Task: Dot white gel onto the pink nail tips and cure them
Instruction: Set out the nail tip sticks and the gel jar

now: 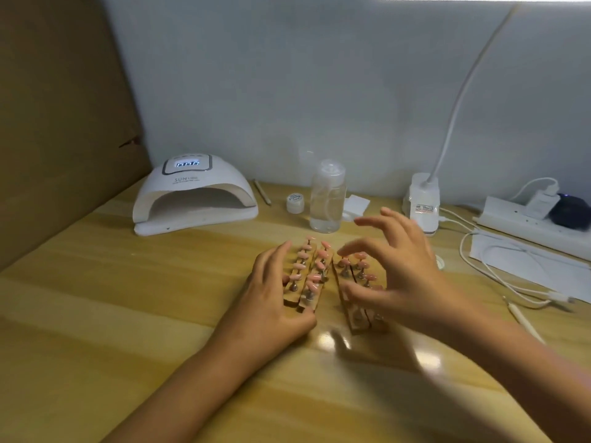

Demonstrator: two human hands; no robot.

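Note:
Several pink nail tips (315, 265) stand on small pegs on wooden holder strips (308, 298) in the middle of the table. My left hand (275, 295) holds the left pair of strips, fingers along their left side and thumb at the near end. Spread and loosely curved, my right hand (396, 273) hovers over the right pair of strips (355, 318) and holds nothing. A white curing lamp (193, 195) with a lit display sits at the back left. A small white gel jar (295, 203) stands behind the strips, lid on.
A clear pump bottle (327, 196) and a white pad (356, 203) stand behind the holders. A lamp base (422, 203), power strip (527, 225), cables (499, 270) and paper lie at right. A thin pen tool (524, 319) lies near the right edge, and a stick (262, 191) by the lamp.

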